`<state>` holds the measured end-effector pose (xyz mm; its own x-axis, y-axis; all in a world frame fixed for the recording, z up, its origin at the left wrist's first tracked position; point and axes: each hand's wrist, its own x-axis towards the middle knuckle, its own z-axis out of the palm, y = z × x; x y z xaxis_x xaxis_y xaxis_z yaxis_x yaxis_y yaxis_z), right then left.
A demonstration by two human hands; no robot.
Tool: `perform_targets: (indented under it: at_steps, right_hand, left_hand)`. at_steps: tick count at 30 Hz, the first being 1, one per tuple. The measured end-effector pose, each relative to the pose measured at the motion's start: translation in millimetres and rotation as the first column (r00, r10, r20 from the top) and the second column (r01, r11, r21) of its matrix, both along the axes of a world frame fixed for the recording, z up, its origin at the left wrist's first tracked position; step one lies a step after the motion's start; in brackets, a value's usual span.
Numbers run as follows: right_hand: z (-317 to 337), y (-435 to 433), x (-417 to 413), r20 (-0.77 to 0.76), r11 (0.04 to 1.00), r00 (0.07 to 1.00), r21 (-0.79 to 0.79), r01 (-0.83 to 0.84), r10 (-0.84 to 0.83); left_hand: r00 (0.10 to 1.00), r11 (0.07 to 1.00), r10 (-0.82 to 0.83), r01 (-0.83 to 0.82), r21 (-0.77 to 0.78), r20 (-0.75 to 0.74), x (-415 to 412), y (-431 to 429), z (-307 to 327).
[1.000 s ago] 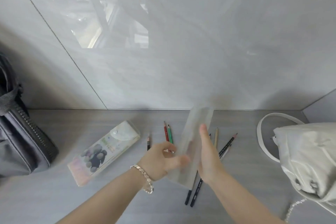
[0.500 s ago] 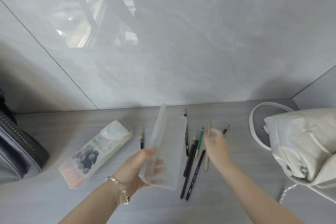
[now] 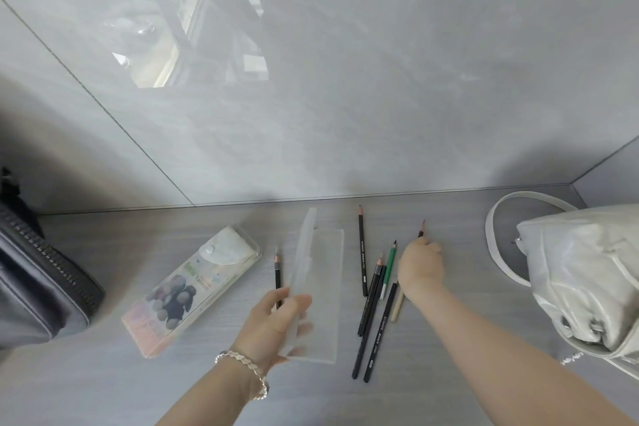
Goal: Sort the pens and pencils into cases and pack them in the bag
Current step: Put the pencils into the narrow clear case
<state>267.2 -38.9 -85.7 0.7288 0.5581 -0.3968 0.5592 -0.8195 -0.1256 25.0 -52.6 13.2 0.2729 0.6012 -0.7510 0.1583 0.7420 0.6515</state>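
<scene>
A frosted clear case (image 3: 323, 287) lies on the grey table with its lid raised on the left side. My left hand (image 3: 276, 325) holds that lid near its front end. Several pencils (image 3: 371, 304), mostly black, one green, one plain wood, lie fanned out to the case's right. My right hand (image 3: 420, 264) rests over the far right of that spread, fingers closed around a dark pencil (image 3: 421, 230) whose tip points at the wall. One short black pencil (image 3: 277, 273) lies left of the case. A second case with a printed picture (image 3: 188, 290) lies further left, snapped closed.
A white leather bag (image 3: 584, 273) with a looped strap sits at the right edge. A dark zipped bag (image 3: 38, 284) stands at the left edge. A glossy tiled wall (image 3: 311, 97) closes off the table's back.
The case went from being held upright in both hands to lying down with its lid lifted. My right hand left it and moved right onto the far pencil.
</scene>
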Motion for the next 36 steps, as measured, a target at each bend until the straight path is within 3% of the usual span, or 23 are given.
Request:
perform_targets:
  at_steps: [4,7,9,12,16,21,27,32,36]
  right_hand:
    - [3,-4,11,-0.001,0.995,0.995,-0.018,-0.098,0.098]
    - [19,-7,19,-0.169,0.998,0.984,0.044,-0.042,0.049]
    - [43,-8,18,-0.285,0.989,0.959,0.145,0.030,0.012]
    - [85,-10,-4,-0.425,0.911,0.897,0.407,0.069,0.121]
    - [114,-19,-53,-0.440,0.784,0.855,0.617,0.068,0.272]
    - [109,-31,-92,-0.469,0.841,0.832,0.541,0.005,0.297]
    - [109,-27,-74,-0.511,0.830,0.812,0.555,0.061,0.282]
    - [106,-32,-80,-0.387,0.830,0.815,0.524,-0.190,0.431]
    - [103,-39,-91,-0.357,0.819,0.809,0.520,-0.243,0.466]
  left_hand:
    - [0.999,0.999,-0.043,0.043,0.005,-0.012,6,-5,-2]
    - [0.998,0.998,-0.059,0.060,0.018,-0.021,10,-7,-4]
    - [0.997,0.997,-0.065,0.066,0.028,-0.034,13,-9,-6]
    - [0.994,0.995,-0.093,0.095,0.031,-0.066,18,-14,-11]
    - [0.989,0.991,-0.123,0.127,0.046,-0.082,29,-21,-10]
    - [0.999,0.999,0.018,-0.018,0.032,-0.030,29,-24,-10]
    - [0.999,0.998,0.045,-0.045,0.043,0.009,17,-23,-4]
    - [1.000,0.994,-0.027,0.026,0.103,0.006,20,-26,5]
    - [0.999,0.985,-0.032,0.034,0.171,-0.017,26,-32,10]
